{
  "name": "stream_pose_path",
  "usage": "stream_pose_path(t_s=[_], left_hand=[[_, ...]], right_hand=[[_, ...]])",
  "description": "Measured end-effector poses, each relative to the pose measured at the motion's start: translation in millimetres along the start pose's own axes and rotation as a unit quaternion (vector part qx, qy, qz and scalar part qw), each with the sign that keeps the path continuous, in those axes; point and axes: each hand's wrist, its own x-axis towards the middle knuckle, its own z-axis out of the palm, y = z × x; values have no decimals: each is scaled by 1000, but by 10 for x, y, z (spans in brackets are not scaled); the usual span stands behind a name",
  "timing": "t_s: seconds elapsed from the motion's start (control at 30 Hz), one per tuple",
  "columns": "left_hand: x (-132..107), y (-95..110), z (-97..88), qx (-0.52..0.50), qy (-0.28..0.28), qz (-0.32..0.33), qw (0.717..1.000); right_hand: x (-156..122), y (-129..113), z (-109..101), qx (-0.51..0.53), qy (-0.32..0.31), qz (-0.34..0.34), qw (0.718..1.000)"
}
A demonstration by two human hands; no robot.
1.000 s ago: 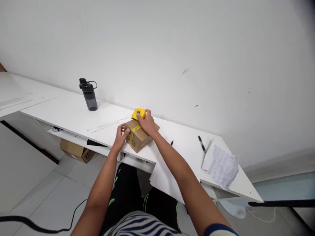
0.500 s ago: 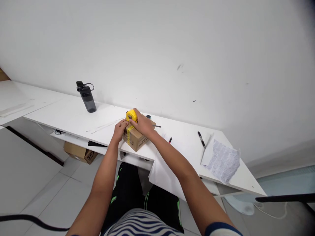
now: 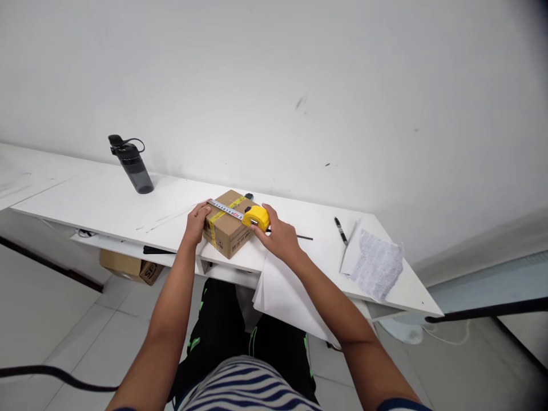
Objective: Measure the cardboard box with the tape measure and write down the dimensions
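Note:
A brown cardboard box (image 3: 229,231) with yellow tape strips sits near the desk's front edge. My right hand (image 3: 278,234) is wrapped round a yellow tape measure (image 3: 257,216) at the box's right side. Its numbered blade (image 3: 226,210) lies pulled out across the top of the box. At the box's left edge, my left hand (image 3: 198,222) pinches the free end of the blade; the tip itself is hidden by the fingers. A thin dark stick-like item (image 3: 305,237) pokes out to the right of my right hand.
A dark water bottle (image 3: 136,170) stands on the white desk (image 3: 98,194) to the left. White paper (image 3: 285,291) hangs over the front edge. On the right lie a black pen (image 3: 341,230) and a written sheet (image 3: 379,262). Another carton (image 3: 128,267) is below the desk.
My right hand has moved right with the tape measure, drawing the blade out across the box top. My left hand stays at the box's left edge. The view has shifted slightly.

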Motion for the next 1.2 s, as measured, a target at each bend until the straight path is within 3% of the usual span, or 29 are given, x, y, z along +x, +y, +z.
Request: stream_pose_path(t_s=[0.33,0.43,0.53,0.6,0.7,0.77,0.83,0.97,1.03,1.1,1.2], left_hand=[[-124,-11,-74,-7,-16,10,1000],[-258,-12,-275,-21,-25,14,999],[-485,-32,-607,-13,-37,14,999],[-641,-86,-818,33,-14,18,999],[-794,-234,-939,171,49,56,982],[-824,-332,-849,268,67,92,957],[-818,-369,-666,320,87,107,937],[-834,-152,-259,244,174,71,951],[-885,41,-92,163,149,56,974],[-940,201,45,96,87,43,991],[-972,304,186,39,42,15,998]], right_hand=[[800,-760,263,3,-58,-132,990],[989,-892,175,15,-80,-157,984],[1112,-870,-42,46,-71,-153,985],[1135,-801,-135,126,-81,-152,977],[1058,-706,-63,292,-147,-161,931],[957,-681,83,332,-172,-163,913],[859,-684,219,302,-161,-172,924],[769,-710,295,218,-109,-188,951],[777,-706,255,177,-94,-199,959],[808,-682,199,125,-92,-225,962],[865,-633,108,62,-130,-270,952]])
